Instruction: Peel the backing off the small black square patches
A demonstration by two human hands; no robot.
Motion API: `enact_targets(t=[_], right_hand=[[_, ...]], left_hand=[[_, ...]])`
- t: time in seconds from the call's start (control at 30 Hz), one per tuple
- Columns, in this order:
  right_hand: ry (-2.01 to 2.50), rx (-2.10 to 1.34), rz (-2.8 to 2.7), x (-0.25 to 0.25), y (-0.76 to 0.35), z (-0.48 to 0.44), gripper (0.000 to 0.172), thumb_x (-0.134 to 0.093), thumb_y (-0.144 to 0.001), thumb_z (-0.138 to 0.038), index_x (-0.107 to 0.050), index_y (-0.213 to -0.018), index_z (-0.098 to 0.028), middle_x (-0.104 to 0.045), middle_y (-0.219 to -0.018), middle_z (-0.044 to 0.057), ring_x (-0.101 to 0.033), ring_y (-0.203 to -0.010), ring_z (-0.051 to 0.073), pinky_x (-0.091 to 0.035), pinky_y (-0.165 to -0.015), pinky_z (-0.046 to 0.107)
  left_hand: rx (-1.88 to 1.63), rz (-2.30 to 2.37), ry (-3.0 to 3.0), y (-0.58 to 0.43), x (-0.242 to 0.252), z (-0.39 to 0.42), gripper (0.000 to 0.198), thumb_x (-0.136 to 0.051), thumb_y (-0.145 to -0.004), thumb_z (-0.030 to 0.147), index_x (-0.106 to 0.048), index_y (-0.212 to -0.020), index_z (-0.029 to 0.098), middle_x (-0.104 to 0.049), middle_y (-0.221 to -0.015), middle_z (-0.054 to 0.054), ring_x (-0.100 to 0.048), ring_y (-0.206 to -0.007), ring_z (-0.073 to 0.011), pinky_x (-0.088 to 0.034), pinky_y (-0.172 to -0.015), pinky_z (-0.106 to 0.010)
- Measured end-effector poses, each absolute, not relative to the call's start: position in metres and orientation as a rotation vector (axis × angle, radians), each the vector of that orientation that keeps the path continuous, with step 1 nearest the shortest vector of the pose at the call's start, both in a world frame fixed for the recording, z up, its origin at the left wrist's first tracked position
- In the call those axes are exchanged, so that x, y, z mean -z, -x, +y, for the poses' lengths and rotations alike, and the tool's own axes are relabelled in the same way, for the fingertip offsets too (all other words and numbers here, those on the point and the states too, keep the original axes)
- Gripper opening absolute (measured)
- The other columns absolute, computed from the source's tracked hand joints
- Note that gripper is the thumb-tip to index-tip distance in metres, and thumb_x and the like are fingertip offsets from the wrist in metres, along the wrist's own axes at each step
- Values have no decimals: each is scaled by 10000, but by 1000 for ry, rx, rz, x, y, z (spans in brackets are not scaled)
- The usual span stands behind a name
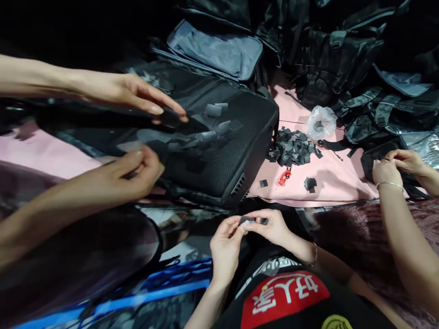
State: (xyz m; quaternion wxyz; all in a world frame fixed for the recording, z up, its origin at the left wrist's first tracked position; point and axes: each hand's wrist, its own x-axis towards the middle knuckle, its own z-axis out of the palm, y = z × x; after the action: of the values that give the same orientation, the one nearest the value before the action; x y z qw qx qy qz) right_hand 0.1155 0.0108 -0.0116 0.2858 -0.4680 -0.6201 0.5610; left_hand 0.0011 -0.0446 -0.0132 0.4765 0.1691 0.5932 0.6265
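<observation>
At the bottom middle, in front of the black shirt, my left hand (226, 244) pinches a small dark grey patch (244, 220) between thumb and fingers. My right hand (272, 225) closes on the same patch from the other side, and the two hands' fingertips meet. A little white (245, 224) shows at the fingertips. Another dark bit (264, 221) sits among my right fingers. Beyond my hands, a pile of similar dark patches (293, 146) lies on the pink table cover (270, 183), with a small stack (310, 184) nearer me.
A large black backpack (226, 151) lies at left, loose grey patches on it; a co-worker's two hands (137, 171) hover over it. At right, another person's hands (394, 164) work close together. A red item (284, 176), a clear plastic bag (321, 122) and more backpacks (338, 59) lie beyond.
</observation>
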Motion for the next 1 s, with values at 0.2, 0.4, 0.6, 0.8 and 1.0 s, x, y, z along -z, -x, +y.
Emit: enact_targets(t=[0.2, 0.4, 0.6, 0.8, 1.0], right_hand=[[1224, -1348, -1697, 9, -93, 17, 250, -628, -784, -371, -743, -896, -178, -610, -696, 25, -533, -638, 119, -430, -611, 235], [1148, -1490, -1918, 12, -71, 13, 302, -645, -741, -411, -594, -592, -154, -532, -601, 2, -492, -564, 96, -361, -493, 190], [1080, -2098, -1853, 37, -61, -3, 464, -574, -730, -600, -434, -627, -169, -356, -435, -74, -328, -286, 47, -153, -319, 174], [1020, -2171, -1695, 46, -63, -16, 511, -551, -719, -656, -522, -738, -146, -412, -543, -59, -277, -309, 16, -168, -302, 159], [929, -2061, -1679, 63, -61, -22, 539, -608, -659, -666, -597, -665, -128, -555, -600, 36, -482, -510, 99, -382, -473, 208]], left_hand=[[-1491, 1260, -57, 23, 17, -51, 427, -753, -636, 475, -650, -854, 122, -687, -837, -78, -657, -748, -189, -537, -735, -349], [-1528, 1530, -437, 53, 25, -82, 427, -738, -664, 384, -651, -1033, 187, -669, -992, -77, -633, -774, -186, -522, -746, -347], [-1354, 1795, -891, 58, 26, -97, 126, -715, -681, 310, -724, -727, 194, -646, -738, -50, -589, -722, -193, -468, -679, -291], [-1512, 1792, -625, 46, 36, -96, 295, -653, -712, 460, -648, -702, 166, -574, -660, -18, -496, -537, -128, -404, -490, -237], [-1525, 1745, -393, 64, 64, -101, 516, -584, -659, 684, -531, -670, 170, -465, -498, 36, -405, -392, -90, -326, -415, -222]])
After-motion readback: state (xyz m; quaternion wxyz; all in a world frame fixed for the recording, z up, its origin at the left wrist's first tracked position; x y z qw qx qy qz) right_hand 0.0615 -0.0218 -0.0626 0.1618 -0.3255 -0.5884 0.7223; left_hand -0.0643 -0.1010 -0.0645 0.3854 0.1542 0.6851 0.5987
